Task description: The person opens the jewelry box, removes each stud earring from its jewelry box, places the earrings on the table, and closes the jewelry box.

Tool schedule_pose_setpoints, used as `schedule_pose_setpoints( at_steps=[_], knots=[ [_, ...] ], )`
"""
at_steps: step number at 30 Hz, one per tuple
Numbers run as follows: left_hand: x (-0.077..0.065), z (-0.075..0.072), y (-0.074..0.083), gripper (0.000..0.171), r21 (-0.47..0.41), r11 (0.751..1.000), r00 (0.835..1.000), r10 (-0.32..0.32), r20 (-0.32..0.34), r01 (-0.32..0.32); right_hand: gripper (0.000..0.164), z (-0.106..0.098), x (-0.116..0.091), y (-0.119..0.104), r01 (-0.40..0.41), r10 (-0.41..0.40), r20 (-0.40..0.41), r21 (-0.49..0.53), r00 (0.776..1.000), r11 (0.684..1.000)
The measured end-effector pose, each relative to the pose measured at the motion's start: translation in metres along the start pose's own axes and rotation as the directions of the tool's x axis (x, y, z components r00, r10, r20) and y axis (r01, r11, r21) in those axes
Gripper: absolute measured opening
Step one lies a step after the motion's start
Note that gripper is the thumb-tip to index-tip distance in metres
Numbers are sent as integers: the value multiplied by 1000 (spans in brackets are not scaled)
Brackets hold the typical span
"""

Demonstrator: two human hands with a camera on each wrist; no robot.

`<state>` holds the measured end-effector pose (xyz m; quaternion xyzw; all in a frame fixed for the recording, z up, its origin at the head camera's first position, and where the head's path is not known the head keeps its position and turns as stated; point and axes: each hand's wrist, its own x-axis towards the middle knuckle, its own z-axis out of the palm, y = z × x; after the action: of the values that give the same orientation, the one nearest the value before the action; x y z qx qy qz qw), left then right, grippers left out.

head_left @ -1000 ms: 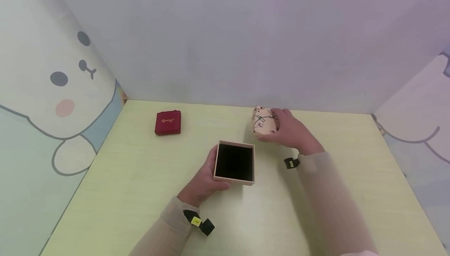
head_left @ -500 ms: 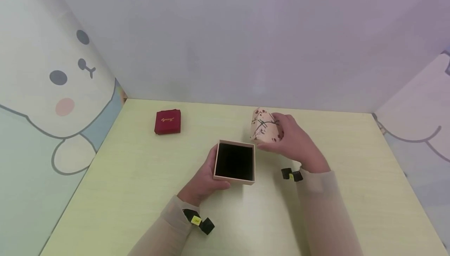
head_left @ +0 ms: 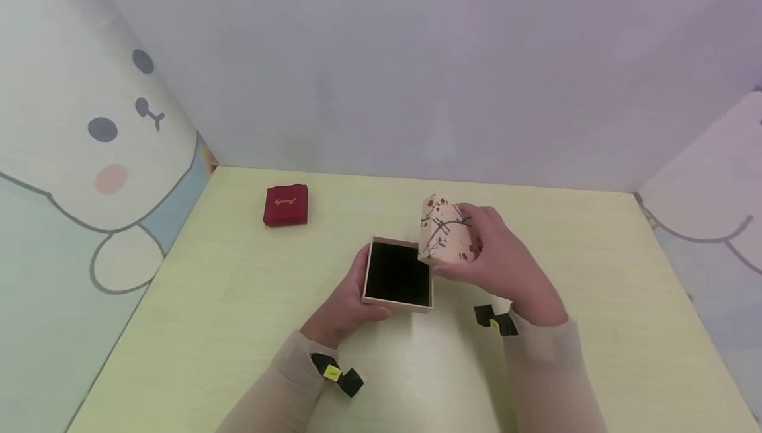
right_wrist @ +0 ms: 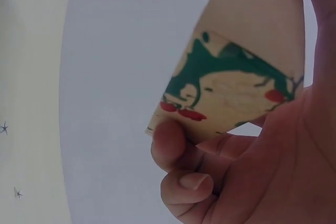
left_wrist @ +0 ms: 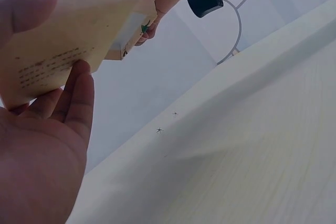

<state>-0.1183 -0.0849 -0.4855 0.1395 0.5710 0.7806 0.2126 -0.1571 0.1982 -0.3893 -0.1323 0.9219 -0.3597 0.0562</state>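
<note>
My left hand (head_left: 345,307) holds a square cream box base (head_left: 394,306) by its left side, raised off the table, its black inside facing up. Lines of small print show on the base's underside (left_wrist: 52,66) in the left wrist view. My right hand (head_left: 506,264) grips the matching box lid (head_left: 445,235), patterned with dark branches and red blossoms. The lid is tilted and hangs at the base's far right corner, overlapping it in the head view; whether they touch I cannot tell. In the right wrist view, fingers curl round the lid's patterned side (right_wrist: 231,87).
A small dark red box (head_left: 286,205) with gold lettering sits at the back left of the pale yellow table (head_left: 238,301). Behind the table rises a plain greyish wall (head_left: 381,69). Cartoon-printed panels (head_left: 119,221) stand at both sides.
My right hand has brought the lid nearer to me and slightly left, from behind the base to its far right corner. The left hand and the base have hardly moved.
</note>
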Motion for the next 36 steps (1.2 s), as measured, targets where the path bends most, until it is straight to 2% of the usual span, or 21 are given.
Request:
schedule_pose_setpoints(
  at_steps=[7, 19, 29, 36],
  knots=[
    [0, -1, 3, 118, 16, 1000, 1000, -5, -6, 5, 113, 12, -3, -15, 27, -26, 28, -29, 999, 999],
    [0, -1, -1, 117, 7, 1000, 1000, -21, 13, 21, 115, 19, -17, -36, 20, -22, -41, -43, 999, 999],
    [1, 2, -3, 118, -68, 998, 998, 15, 62, -11, 121, 28, -27, -53, 49, -56, -50, -139, 997, 989],
    [2, 2, -2, 116, -11, 999, 999, 30, 45, -30, 121, 34, -31, -59, 95, -107, -62, -169, 992, 981]
  ],
)
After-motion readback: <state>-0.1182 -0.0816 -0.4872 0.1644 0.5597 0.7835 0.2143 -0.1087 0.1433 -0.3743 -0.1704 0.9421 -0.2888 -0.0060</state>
